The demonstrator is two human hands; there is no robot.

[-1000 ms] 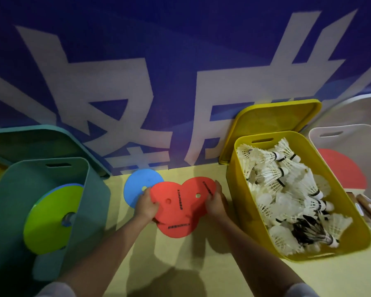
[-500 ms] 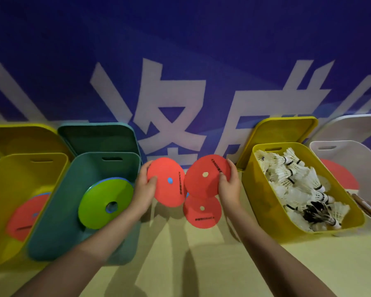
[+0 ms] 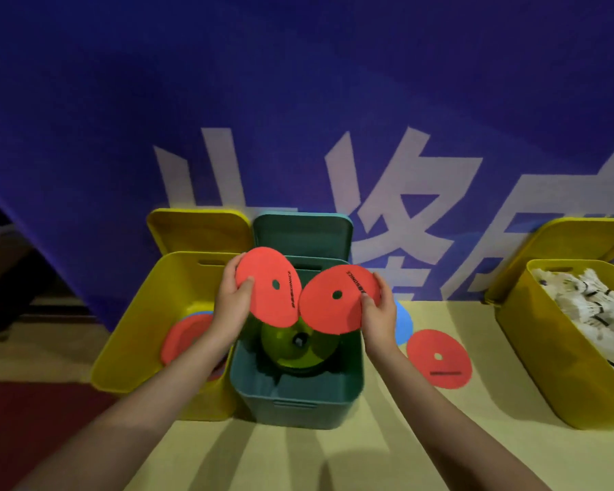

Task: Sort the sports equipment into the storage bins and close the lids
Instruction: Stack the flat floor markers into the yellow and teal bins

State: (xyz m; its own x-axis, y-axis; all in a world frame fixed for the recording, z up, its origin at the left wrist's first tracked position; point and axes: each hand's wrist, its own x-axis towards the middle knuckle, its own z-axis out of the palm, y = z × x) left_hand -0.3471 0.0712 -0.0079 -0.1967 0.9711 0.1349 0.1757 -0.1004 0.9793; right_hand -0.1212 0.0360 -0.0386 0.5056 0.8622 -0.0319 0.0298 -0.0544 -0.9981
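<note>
Left hand (image 3: 232, 303) and right hand (image 3: 378, 306) each hold a firm grip on a red disc (image 3: 268, 292) (image 3: 337, 299) — both above the green bin (image 3: 298, 395).

- The green bin (image 3: 296, 395) at lower centre is open on top, but two red discs, one held by the left hand (image 3: 232, 306) and one by the right hand (image 3: 379, 313), cover most of its mouth.
- Inside it, a green disc stack (image 3: 295, 345) fills the middle.
- The yellow bin (image 3: 139, 334) touches it at left; a red disc (image 3: 185, 334) lies inside, seemingly leaving room above.
- Bare floor (image 3: 387, 437) at lower right is interrupted by a loose red disc (image 3: 439, 359) and a blue disc (image 3: 403, 322).
- A second yellow bin (image 3: 532, 352) walls the right edge.
</note>
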